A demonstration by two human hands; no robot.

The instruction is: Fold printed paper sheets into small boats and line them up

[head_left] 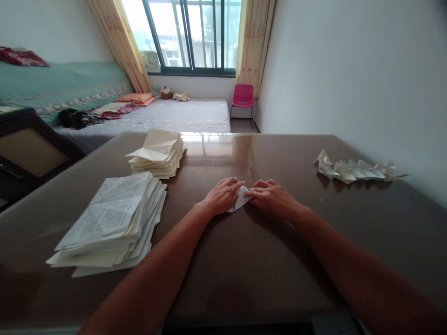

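A small folded piece of printed paper (240, 199) lies on the brown table between my two hands. My left hand (224, 195) rests over its left side, fingers bent and pressing on it. From the right, my right hand (271, 197) pinches the paper's other edge with thumb and fingers. The fingers hide much of its outline. To the left lies a thick stack of printed, creased sheets (111, 204), and behind it a smaller stack of cream sheets (159, 151). On the far right stands a row of folded paper pieces (359, 170).
The glossy brown table (244, 270) reaches to a white wall on the right. Beyond it are a bed (195, 114), a pink chair (243, 96) and a window with curtains. A dark cabinet (33, 149) stands at the left edge.
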